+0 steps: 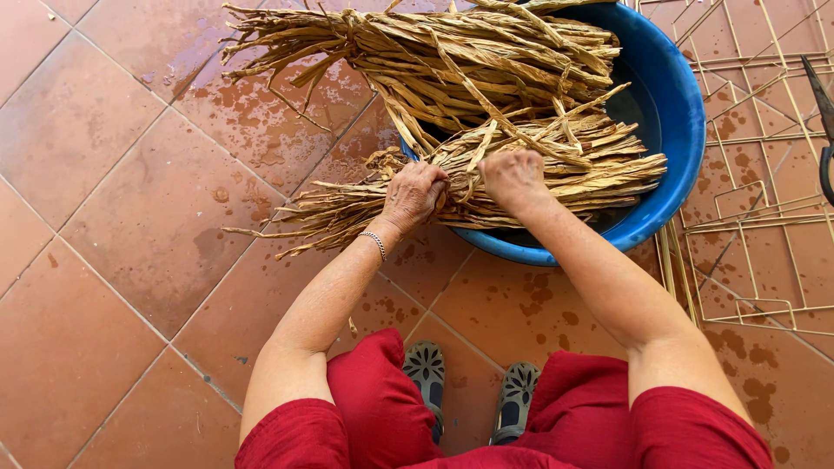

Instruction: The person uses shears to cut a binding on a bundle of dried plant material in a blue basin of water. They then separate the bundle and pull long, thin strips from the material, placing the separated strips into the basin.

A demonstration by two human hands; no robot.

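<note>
Two bundles of dried tan leaf strips lie across a blue plastic basin (676, 130) on the tiled floor. My left hand (413, 194) grips the near bundle (565, 161) where it crosses the basin's rim; a thin bracelet is on that wrist. My right hand (514, 177) presses down on the same bundle just to the right, fingers curled over the strips. The far bundle (452, 52) rests across the basin's top edge, untouched. Dark water shows inside the basin.
Wet patches darken the terracotta floor tiles (130, 217). A pale wire rack (764, 174) lies on the floor to the right of the basin, with black scissors (824, 122) at the right edge. My feet in patterned shoes (469, 395) and red clothing are below.
</note>
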